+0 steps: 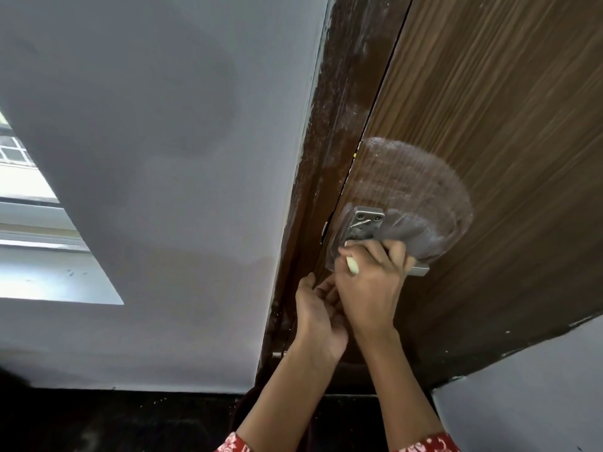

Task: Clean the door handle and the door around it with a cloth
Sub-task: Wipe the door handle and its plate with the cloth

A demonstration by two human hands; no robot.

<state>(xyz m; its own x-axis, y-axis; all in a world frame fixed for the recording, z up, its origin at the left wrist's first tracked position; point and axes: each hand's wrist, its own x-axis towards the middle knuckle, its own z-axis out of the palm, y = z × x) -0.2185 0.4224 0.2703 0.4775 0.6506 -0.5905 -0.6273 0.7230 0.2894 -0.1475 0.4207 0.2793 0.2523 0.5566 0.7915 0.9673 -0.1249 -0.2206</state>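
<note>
The right hand (370, 282) grips a blurred grey cloth (411, 236) against the square metal door handle (363, 223), left hand (318, 318) loosely curled; dusty brown wood-grain door (489, 125) largely unwiped.

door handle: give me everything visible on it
The door handle looks like brushed silver metal: a rectangular backplate with two screws near its top edge, fixed to the brown wood-grain door close to the latch edge. The lever is mostly hidden under the right hand; its squared end shows at right. A grey cloth lies against it.
</note>
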